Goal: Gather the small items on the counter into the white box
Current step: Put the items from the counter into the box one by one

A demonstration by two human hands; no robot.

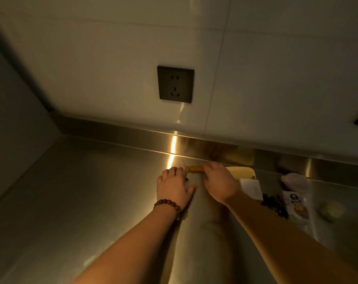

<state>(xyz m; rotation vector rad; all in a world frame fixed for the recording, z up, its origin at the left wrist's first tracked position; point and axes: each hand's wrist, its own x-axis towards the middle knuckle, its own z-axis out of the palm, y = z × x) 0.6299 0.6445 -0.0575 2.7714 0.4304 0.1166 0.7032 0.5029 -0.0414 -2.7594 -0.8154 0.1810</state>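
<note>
Steel counter [82, 201], dim light. Near right edge: printed packets [297, 206], a dark clump [273, 203], a pale round item [331, 210], white paper [252, 186], crumpled white bag [295, 180]. Left hand [174, 186], beaded bracelet [168, 206] at its wrist, fingers curled round something clear, unidentifiable. Right hand [219, 181] curls over a yellow-brown stick-like item [196, 168] beside a pale board-like piece [241, 172] at the backsplash. Dark wall socket [175, 84] above. White box not identifiable.
</note>
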